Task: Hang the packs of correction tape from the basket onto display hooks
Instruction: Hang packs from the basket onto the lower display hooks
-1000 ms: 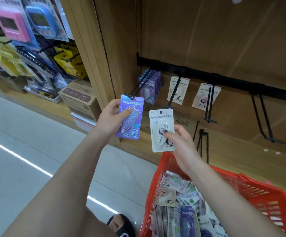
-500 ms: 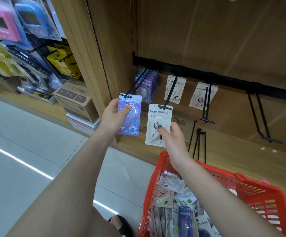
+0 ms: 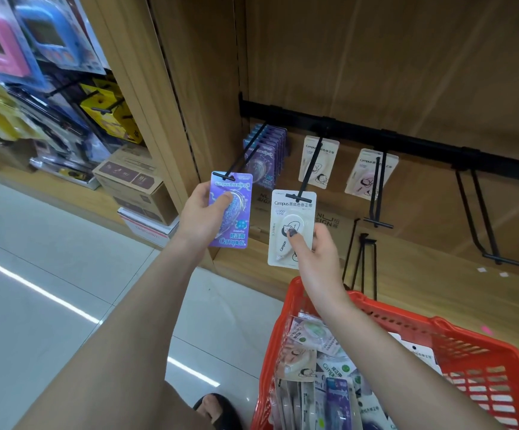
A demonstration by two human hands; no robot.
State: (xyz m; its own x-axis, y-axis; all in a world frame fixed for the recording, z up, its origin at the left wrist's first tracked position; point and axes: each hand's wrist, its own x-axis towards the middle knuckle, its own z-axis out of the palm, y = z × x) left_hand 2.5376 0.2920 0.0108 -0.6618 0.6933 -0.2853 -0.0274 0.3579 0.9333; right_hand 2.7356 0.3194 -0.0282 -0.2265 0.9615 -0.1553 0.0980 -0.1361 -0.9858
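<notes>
Left hand (image 3: 200, 217) grips a purple pack (image 3: 230, 209), right hand (image 3: 315, 252) a white pack (image 3: 292, 226), both at hook tips. Few packs hang; the basket (image 3: 475, 346) holds many more.

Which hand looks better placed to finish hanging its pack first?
Probably the left hand: its purple pack has its top at the hook tip, matching packs behind. The right hand's white pack looks nearly as close.
</notes>
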